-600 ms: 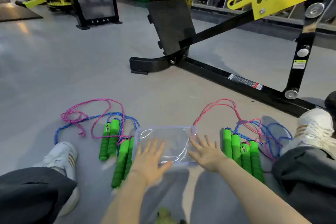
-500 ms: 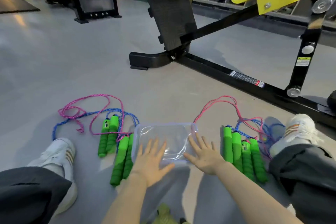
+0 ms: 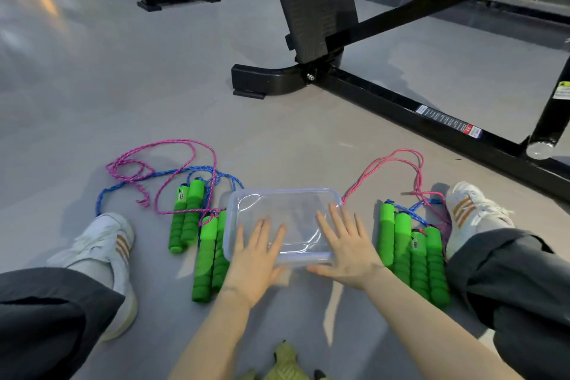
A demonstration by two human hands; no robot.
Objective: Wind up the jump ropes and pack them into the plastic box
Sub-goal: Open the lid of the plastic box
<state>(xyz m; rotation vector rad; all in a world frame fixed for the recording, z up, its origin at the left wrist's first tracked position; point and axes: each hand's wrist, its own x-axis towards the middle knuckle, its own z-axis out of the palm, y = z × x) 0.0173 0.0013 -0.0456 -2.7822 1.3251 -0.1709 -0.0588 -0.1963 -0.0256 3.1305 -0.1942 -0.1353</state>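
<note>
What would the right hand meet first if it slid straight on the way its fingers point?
The plastic box: the right hand lies over its near right corner, fingers aimed toward the far rim. Whether it touches is unclear.

Box (image 3: 282, 203) between two rope piles (image 3: 197, 225) (image 3: 413, 244) — hands on it.

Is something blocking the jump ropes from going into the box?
Yes: the left hand and the right hand lie flat over the top of the plastic box. Whether a clear lid covers it, I cannot tell.
</note>
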